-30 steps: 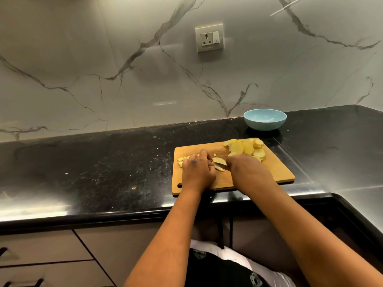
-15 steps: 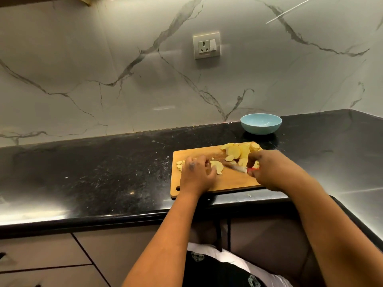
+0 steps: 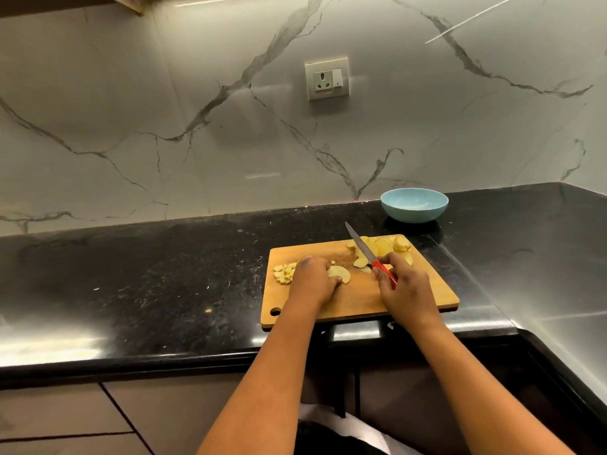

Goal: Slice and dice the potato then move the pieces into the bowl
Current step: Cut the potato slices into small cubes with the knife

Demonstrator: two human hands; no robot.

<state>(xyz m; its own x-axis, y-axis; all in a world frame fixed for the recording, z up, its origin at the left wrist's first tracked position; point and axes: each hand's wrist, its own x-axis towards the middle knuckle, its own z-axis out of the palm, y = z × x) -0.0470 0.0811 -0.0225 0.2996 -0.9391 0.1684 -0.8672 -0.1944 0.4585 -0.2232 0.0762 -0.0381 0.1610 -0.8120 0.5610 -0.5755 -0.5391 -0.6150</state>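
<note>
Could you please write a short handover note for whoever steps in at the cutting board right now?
Left hand holds a potato slice down on the cutting board. Right hand grips the red-handled knife, blade raised and pointing away.
Diced pieces lie at the board's left; uncut slices at its far right corner.
Blue bowl sits behind the board, nothing visible inside.
Done: slicing, some dicing. Left: dice remaining slices, move everything into the bowl.

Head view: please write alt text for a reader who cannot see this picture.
A person's left hand holds a potato slice on a wooden cutting board while the right hand grips a red-handled knife, its blade pointing away over a pile of slices. Diced pieces lie at the board's left; a blue bowl stands behind.
</note>
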